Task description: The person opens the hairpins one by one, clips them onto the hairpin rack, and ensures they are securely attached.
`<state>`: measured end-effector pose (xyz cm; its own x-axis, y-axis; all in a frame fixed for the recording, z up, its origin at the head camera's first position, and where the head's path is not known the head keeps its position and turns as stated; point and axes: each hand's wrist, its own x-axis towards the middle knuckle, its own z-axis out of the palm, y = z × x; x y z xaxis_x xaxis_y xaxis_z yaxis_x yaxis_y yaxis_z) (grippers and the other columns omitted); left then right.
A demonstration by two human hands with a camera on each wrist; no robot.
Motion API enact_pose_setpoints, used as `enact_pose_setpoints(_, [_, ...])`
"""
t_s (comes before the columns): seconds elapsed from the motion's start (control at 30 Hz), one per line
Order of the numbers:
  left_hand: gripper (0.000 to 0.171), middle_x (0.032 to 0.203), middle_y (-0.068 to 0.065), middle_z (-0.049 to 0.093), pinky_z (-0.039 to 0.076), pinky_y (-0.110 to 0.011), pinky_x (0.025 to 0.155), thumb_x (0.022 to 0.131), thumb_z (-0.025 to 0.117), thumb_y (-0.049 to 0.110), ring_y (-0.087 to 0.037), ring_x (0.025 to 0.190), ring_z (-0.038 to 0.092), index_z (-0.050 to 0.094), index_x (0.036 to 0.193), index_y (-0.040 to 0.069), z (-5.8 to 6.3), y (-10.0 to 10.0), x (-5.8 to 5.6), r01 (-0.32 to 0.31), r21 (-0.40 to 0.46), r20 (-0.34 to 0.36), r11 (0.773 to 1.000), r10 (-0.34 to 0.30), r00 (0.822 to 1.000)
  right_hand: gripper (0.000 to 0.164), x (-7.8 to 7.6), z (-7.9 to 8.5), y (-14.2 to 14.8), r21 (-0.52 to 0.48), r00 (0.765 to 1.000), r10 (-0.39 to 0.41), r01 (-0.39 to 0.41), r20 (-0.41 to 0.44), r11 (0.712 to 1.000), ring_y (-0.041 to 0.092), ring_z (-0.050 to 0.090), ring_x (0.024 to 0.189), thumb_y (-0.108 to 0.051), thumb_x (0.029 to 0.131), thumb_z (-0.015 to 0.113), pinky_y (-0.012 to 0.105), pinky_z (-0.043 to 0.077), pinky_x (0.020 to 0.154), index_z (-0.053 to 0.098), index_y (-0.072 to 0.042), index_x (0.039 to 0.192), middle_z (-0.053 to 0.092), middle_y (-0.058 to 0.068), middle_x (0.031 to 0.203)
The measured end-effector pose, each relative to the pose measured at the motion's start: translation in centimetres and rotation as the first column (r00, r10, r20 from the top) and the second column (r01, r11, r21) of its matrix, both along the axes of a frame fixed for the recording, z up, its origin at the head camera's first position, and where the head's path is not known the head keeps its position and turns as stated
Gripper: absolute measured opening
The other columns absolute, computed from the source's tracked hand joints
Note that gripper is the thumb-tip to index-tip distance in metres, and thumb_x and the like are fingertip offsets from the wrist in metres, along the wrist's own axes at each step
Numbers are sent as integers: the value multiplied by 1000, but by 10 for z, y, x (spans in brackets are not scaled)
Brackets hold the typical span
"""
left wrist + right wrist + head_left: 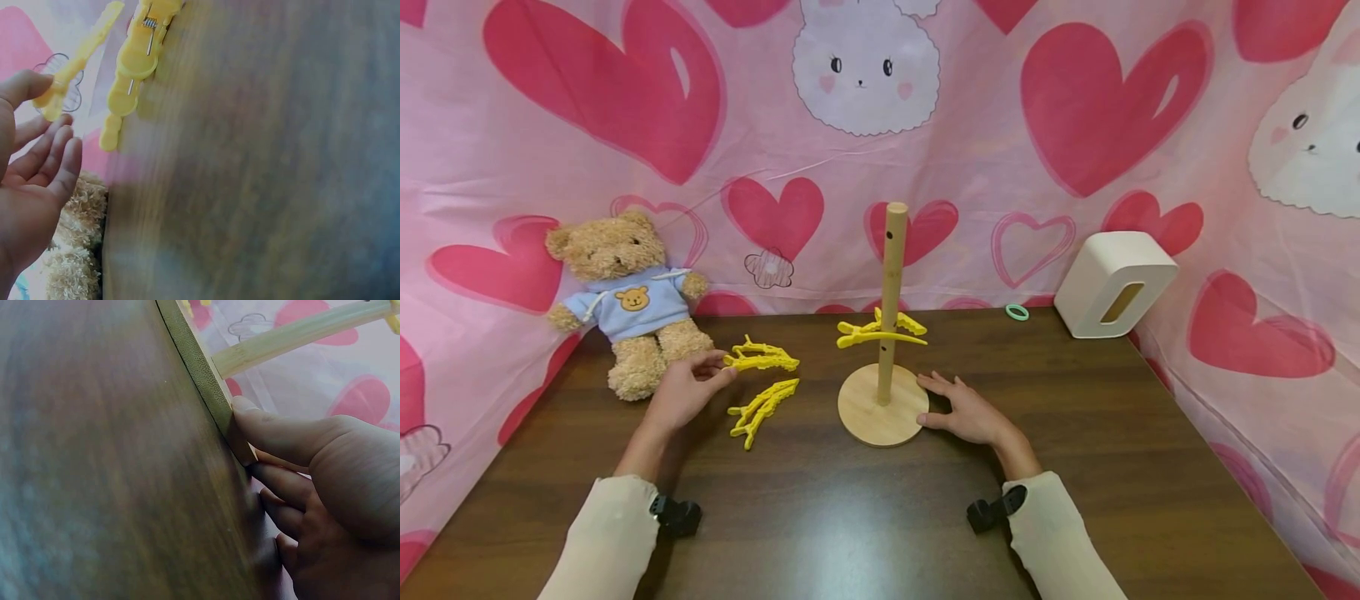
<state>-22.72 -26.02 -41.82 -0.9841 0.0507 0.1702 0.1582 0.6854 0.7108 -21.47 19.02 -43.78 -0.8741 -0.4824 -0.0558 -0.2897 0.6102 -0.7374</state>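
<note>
My left hand (688, 390) pinches the end of a yellow alligator hair clip (760, 358) between thumb and fingertips; the left wrist view has this clip (75, 62) raised at the thumb. Another yellow clip (762, 410) lies on the table just nearer to me, its spring visible in the left wrist view. A round-based wooden stand (883, 425) rises in the middle, with yellow clip pieces (880, 337) across its post at mid-height. My right hand (973, 412) holds the right rim of the base, thumb on the near side and fingers farther back.
A teddy bear (643, 304) in a blue top leans against the pink heart-print cloth behind my left hand. A white box (1116, 283) with a slot stands at the back right. Left of it is a small green ring (1017, 312). Everything is on a dark wooden table (850, 517).
</note>
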Motion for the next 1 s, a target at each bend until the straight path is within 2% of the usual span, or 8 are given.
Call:
enact_pose_setpoints(0.13, [49, 111, -22, 66, 46, -13, 79, 98, 69, 33, -33, 102, 63, 64, 128, -5, 2, 2, 2, -13, 46, -24, 999, 14, 1000, 69, -1, 0, 0, 2, 1000, 6, -6, -8, 1000, 37, 19, 151, -27, 95, 73, 60, 6, 120, 44, -2, 152, 38, 19, 157])
enact_pose_setpoints(0.23, [50, 110, -21, 66, 44, -10, 78, 98, 69, 35, -29, 101, 61, 64, 129, -4, 4, 5, 3, -22, 80, -39, 997, 25, 999, 69, -1, -1, 0, 5, 1000, 7, -7, -7, 1000, 36, 19, 151, -27, 95, 73, 60, 5, 120, 44, -3, 152, 38, 19, 158])
enact_pose_setpoints(0.53, [43, 105, -17, 65, 45, -9, 79, 96, 72, 32, -7, 90, 58, 67, 121, -3, 9, 16, 6, -44, 175, -90, 984, 61, 994, 69, -2, -2, 1, 3, 1000, 16, -15, -17, 1000, 36, 20, 151, -28, 95, 73, 59, 5, 120, 44, -2, 152, 38, 20, 157])
enact_pose_setpoints(0.8, [45, 95, -3, 64, 50, -13, 74, 90, 80, 26, -7, 83, 62, 63, 118, -5, 19, 28, 8, -34, 304, -67, 952, 57, 996, 69, -1, -2, 0, -7, 1000, 2, -2, 8, 1000, 36, 17, 152, -28, 95, 73, 60, 4, 120, 43, -4, 153, 37, 19, 158])
enact_pose_setpoints(1.0, [39, 91, 2, 65, 51, -13, 74, 89, 81, 18, -6, 82, 62, 66, 116, -5, 25, 37, 8, 25, 329, -124, 944, 17, 992, 69, -1, -1, 1, -8, 1000, -3, 3, 6, 1000, 38, 16, 152, -28, 94, 73, 61, 5, 120, 44, -4, 153, 36, 20, 158])
